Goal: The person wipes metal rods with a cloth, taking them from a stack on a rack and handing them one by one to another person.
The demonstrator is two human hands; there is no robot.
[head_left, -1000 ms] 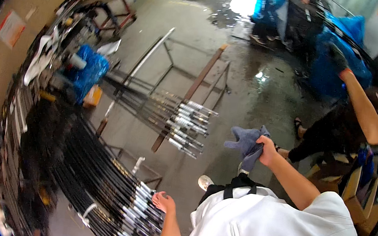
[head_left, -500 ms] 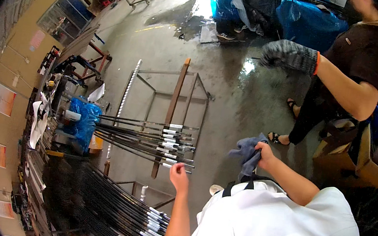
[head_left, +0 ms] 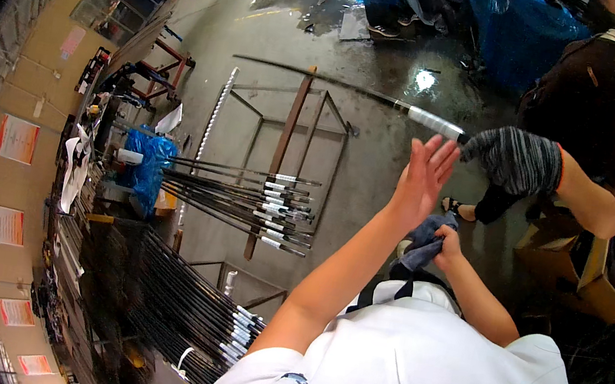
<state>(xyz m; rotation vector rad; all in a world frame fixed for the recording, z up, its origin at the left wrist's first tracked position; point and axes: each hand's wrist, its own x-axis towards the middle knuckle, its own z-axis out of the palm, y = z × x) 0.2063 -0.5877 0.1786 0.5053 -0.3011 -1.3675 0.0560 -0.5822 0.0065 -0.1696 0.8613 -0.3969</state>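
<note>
Rod (head_left: pixel 362 89) stretches over the rack's (head_left: pixel 285 137) far edge from a co-worker's glove (head_left: pixel 517 161)! Left hand (head_left: pixel 423 177) empty, fingers spread just beneath; right hand (head_left: pixel 450 249) clutching cloth (head_left: pixel 423 239); a mistimed release could drop it.

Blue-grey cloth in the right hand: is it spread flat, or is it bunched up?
Bunched up: the cloth shows creased folds and is gathered in the right hand.
</note>
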